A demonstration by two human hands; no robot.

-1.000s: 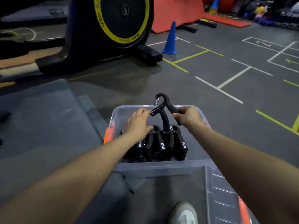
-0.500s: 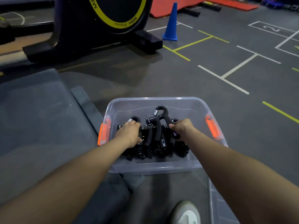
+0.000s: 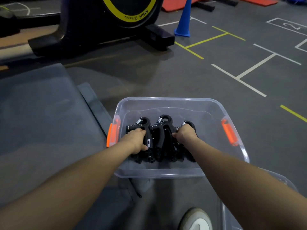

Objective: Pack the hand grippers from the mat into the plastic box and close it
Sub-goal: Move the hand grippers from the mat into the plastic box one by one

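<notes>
Inside the plastic box (image 3: 207,103), left hand (image 3: 137,141) and right hand (image 3: 184,134) each grip the outer hand grippers (image 3: 162,138).

One clear box (image 3: 196,105) sits at centre frame with two orange latches (image 3: 229,132), one on each side. Inside lies a row of black hand grippers (image 3: 160,136); three spring tops show, and the exact number cannot be told. Two hands (image 3: 137,141) reach in. One blue cone (image 3: 183,22) stands upper centre. One shoe (image 3: 196,219) shows at the bottom edge.
</notes>
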